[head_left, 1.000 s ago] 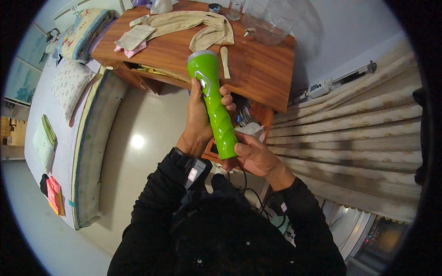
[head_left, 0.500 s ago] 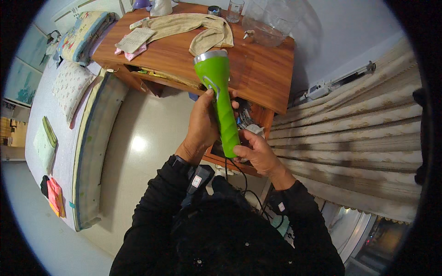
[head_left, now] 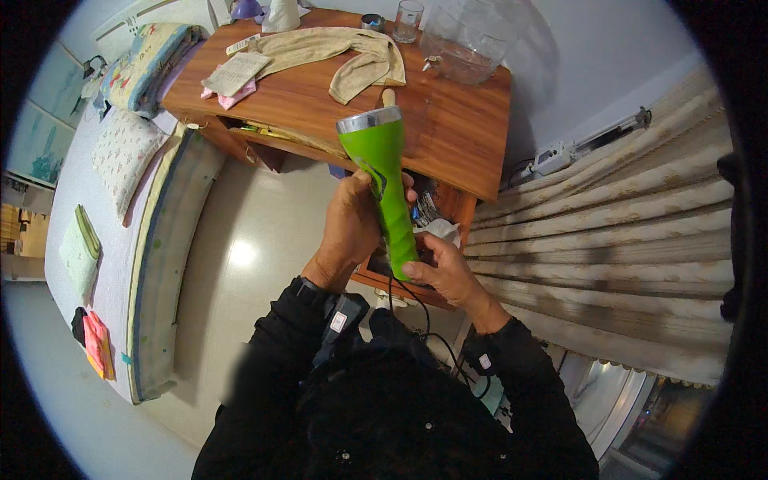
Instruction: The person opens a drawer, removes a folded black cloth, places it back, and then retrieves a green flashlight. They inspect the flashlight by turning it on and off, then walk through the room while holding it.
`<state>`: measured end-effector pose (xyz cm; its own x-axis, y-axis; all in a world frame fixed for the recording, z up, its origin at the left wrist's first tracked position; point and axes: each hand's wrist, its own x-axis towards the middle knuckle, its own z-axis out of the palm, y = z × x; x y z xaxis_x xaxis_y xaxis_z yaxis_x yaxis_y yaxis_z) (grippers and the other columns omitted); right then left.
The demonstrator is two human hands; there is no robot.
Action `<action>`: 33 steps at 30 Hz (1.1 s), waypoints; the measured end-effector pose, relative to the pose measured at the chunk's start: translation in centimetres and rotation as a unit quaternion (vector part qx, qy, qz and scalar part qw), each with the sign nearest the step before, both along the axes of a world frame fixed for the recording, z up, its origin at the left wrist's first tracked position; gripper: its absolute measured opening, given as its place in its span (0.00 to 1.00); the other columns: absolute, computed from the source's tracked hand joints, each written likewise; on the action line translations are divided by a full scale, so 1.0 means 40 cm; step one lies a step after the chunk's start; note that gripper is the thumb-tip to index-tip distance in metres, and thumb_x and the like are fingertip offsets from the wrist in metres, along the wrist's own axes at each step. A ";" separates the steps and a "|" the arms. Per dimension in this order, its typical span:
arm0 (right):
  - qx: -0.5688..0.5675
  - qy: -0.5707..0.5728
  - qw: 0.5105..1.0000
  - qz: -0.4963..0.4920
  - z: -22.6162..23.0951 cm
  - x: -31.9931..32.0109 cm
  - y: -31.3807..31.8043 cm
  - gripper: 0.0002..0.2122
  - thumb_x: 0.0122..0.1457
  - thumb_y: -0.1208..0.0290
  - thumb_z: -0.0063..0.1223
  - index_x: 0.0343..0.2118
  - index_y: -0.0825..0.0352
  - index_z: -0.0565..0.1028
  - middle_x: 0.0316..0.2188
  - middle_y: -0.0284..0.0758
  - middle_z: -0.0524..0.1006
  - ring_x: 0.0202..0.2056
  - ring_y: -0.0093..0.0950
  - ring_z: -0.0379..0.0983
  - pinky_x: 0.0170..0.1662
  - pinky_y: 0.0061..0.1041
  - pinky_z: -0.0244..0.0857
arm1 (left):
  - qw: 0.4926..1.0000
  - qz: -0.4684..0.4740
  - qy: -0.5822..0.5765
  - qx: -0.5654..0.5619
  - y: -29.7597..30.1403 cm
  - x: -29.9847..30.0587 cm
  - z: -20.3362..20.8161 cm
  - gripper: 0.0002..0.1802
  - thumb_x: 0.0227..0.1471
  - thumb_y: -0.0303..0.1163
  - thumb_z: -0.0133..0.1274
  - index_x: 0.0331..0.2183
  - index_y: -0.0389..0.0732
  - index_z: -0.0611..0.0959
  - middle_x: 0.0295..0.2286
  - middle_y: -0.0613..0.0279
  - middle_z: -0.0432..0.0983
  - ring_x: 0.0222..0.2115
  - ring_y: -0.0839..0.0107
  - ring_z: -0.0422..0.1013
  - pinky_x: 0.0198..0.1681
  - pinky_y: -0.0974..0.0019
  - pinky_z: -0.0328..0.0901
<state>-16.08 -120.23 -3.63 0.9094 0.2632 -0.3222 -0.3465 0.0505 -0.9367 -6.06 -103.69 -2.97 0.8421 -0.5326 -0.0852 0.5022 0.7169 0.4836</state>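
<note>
A green flashlight (head_left: 386, 188) with a silver rim round its wide head is held up in front of me, head pointing away toward the desk. My left hand (head_left: 350, 224) is wrapped round its middle, the thumb beside the switch area and fingertips showing on the far side. At the tail end my right hand (head_left: 448, 272) grips it between thumb and fingers. Just beyond the flashlight's head, a light wooden handle-like piece (head_left: 389, 98) shows on the desk; its kind is unclear.
The wooden desk (head_left: 456, 144) carries a beige towel (head_left: 320, 52), a notepad (head_left: 237, 74), a glass mug (head_left: 408, 20) and a clear container (head_left: 464, 48). An open drawer (head_left: 432, 210) holds small items. A bed (head_left: 112, 264) stands left; a curtain (head_left: 600, 248) hangs right. Black cables (head_left: 428, 316) dangle below my hands.
The flashlight's head has come slightly down and nearer, uncovering the wooden piece behind it. Both hands keep hold of it, with only small shifts.
</note>
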 end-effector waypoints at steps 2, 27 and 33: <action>-0.004 0.001 1.000 -0.003 -0.010 -0.005 -0.003 0.21 0.55 0.67 0.59 0.49 0.71 0.69 0.42 0.33 0.74 0.44 0.22 0.68 0.51 0.25 0.62 | 0.999 -0.002 -0.035 0.013 -0.002 -0.006 0.003 0.30 0.51 0.47 0.47 0.48 0.33 0.71 0.38 0.54 0.74 0.38 0.62 0.71 0.44 0.62 0.66; -0.156 -0.172 0.971 -0.063 -0.010 0.001 -0.034 0.26 0.46 0.71 0.67 0.49 0.66 0.69 0.42 0.32 0.69 0.40 0.24 0.71 0.42 0.25 0.67 | 0.962 -0.030 -0.149 0.227 0.045 -0.115 0.069 0.19 0.52 0.27 0.45 0.46 0.33 0.75 0.41 0.63 0.74 0.40 0.75 0.69 0.44 0.70 0.66; -0.017 -0.090 0.996 0.006 -0.018 -0.017 -0.001 0.24 0.50 0.67 0.65 0.48 0.67 0.69 0.37 0.34 0.74 0.40 0.24 0.71 0.43 0.26 0.66 | 0.975 -0.034 -0.179 0.127 0.043 -0.084 0.053 0.32 0.54 0.45 0.52 0.52 0.31 0.68 0.48 0.46 0.70 0.49 0.58 0.68 0.53 0.55 0.63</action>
<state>-16.76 -120.28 -4.36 0.9501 0.2664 -0.1623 -0.1724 0.0149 -0.9849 -9.44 -101.99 -0.83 0.8056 -0.5881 0.0719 0.3106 0.5225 0.7940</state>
